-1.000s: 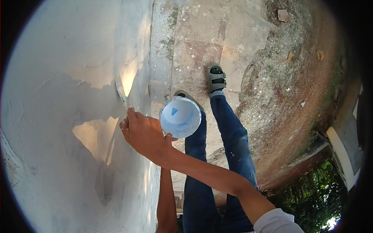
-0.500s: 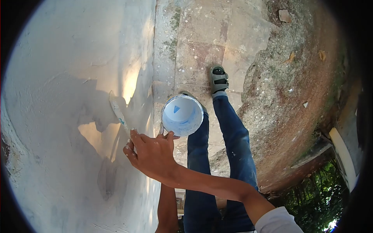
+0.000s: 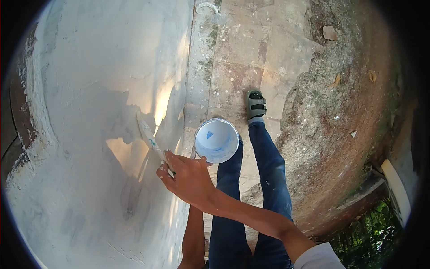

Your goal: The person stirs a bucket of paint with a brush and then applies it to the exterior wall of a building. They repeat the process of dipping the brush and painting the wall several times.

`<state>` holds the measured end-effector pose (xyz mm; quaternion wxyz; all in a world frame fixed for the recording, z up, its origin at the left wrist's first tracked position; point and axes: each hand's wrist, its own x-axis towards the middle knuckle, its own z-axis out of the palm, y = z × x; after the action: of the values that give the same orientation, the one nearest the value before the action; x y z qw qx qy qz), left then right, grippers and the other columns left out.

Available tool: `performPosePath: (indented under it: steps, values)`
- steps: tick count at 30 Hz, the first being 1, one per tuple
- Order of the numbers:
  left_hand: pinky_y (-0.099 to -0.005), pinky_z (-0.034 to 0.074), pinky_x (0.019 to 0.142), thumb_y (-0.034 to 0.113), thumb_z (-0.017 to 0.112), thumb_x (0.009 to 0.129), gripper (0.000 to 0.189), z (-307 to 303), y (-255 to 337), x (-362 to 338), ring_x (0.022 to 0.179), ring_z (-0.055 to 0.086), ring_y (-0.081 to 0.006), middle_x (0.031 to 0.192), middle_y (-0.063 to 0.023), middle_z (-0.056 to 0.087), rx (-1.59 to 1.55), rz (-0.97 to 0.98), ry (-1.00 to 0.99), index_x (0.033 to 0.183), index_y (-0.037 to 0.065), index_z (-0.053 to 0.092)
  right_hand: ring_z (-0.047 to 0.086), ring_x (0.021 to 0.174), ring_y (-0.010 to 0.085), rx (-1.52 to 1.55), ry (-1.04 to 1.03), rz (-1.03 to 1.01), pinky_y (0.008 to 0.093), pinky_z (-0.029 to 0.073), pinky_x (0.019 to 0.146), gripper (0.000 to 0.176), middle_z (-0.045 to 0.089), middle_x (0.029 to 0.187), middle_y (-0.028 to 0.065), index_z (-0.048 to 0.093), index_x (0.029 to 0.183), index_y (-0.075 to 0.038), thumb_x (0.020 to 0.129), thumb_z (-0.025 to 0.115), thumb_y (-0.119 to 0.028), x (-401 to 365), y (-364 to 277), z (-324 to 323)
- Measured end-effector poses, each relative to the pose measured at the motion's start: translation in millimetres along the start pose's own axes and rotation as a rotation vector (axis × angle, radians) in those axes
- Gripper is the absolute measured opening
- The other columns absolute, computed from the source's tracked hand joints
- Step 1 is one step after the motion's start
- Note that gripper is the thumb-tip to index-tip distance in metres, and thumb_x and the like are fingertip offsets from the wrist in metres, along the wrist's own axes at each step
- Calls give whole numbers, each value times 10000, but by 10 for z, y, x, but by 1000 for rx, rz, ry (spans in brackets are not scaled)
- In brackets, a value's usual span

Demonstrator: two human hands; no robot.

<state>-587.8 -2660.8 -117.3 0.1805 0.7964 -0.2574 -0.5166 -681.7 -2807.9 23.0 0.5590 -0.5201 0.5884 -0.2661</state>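
Right hand (image 3: 188, 178) tight around paintbrush (image 3: 148, 133), bristles on wall (image 3: 85, 80).

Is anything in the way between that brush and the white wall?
Nothing visible. The right hand grips the brush, whose bristle end rests against the wall. The bucket is off to the side, next to the hand, not between them.

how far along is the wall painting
Done: most of the wall around the brush already looks white. In hand: the right hand presses the brush against it, bucket alongside. Left: the dark bare strip at the wall's left edge.
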Motion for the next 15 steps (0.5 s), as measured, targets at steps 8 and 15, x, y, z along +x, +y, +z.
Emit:
performPosePath:
  steps: [8, 15]
  values:
    - [-295, 523, 498, 22, 609, 779, 197, -69, 729, -298, 547, 657, -242, 701, -200, 644, -141, -34, 9, 849, -149, 540, 560, 439, 261, -20, 48, 304, 353, 447, 484, 334, 542, 528, 202, 662, 1030, 40, 773, 654, -174, -538, -10, -1408]
    - [-320, 536, 483, 32, 593, 787, 214, -351, 1570, -987, 548, 669, -279, 664, -198, 642, -80, 104, -65, 874, -157, 543, 601, 561, 352, -219, 107, 335, 409, 473, 560, 227, 596, 615, 210, 684, 908, 3, 792, 653, -190, -1184, -910, -2221]
